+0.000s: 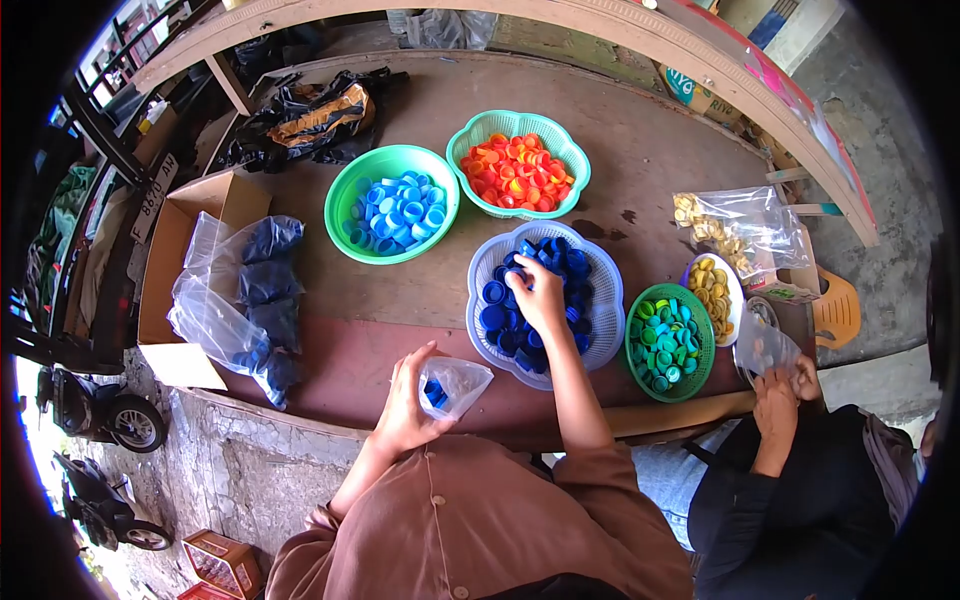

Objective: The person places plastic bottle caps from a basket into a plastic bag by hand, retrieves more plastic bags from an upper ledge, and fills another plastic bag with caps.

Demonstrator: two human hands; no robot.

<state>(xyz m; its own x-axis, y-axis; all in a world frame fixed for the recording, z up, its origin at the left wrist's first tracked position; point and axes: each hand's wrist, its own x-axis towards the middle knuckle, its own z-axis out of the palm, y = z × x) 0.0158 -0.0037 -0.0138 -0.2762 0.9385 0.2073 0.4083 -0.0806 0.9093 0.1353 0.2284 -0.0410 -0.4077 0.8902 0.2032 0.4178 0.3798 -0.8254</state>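
My left hand (405, 402) grips a clear plastic bag (465, 386) near the table's front edge, its mouth facing up. A few dark blue bottle caps (436, 392) show inside the bag. In the lavender plastic basket (610, 272), my right hand (540, 297) has its fingers curled round dark blue bottle caps (498, 318) on the pile; how many it holds is hidden. To the right, a green basket (634, 368) of teal and green caps stands close beside the lavender one.
Behind are a green bowl (340, 172) of light blue caps and a pale green basket (465, 135) of orange-red caps. Filled bags (270, 285) lean in a cardboard box (160, 255) at left. At right, a co-worker's hands (778, 405) hold another bag beside a bowl of yellow caps (712, 295).
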